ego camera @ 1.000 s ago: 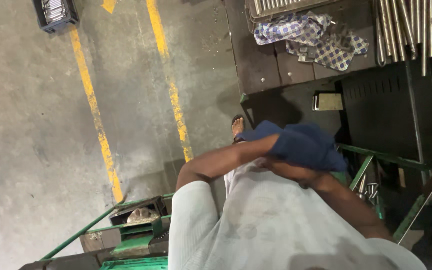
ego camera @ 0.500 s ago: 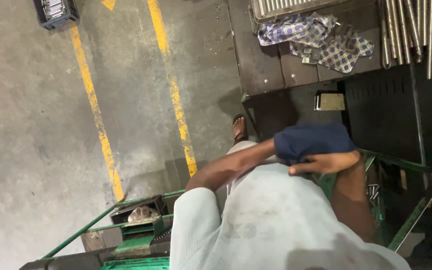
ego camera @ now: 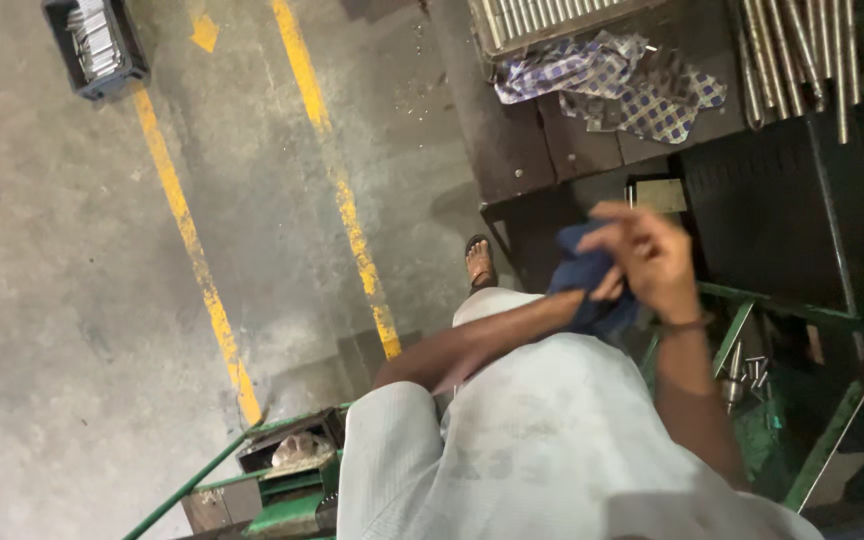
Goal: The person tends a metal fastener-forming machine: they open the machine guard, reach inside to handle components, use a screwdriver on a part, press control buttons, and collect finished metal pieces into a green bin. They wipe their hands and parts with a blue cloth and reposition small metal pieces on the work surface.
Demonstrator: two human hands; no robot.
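From the head camera, the dark blue cloth (ego camera: 588, 285) sits bunched in front of the person's waist, just below the edge of the dark wooden surface (ego camera: 562, 150). The right hand (ego camera: 652, 255) lies over the top of the cloth, fingers curled, its grip clenched on a fold of the fabric. The left hand (ego camera: 580, 300) is tucked under the cloth and mostly hidden, so I cannot tell whether its grip is closed or loose. Up on the surface, well apart from the cloth, lie a blue-and-white checked rag (ego camera: 612, 85), a tray of metal rods (ego camera: 542, 15) and a row of long steel bars (ego camera: 802, 55). Below the cloth runs a green metal frame (ego camera: 742, 335), with a few short metal pins (ego camera: 747, 372) just inside it. Far to the left of the cloth a black crate of metal parts (ego camera: 95, 45) stands on the concrete floor (ego camera: 72, 300) beside yellow painted lines (ego camera: 187, 230). To handle the cloth well, it seems wise to keep both hands close together, the fabric gathered tight and clear of the frame's edges.
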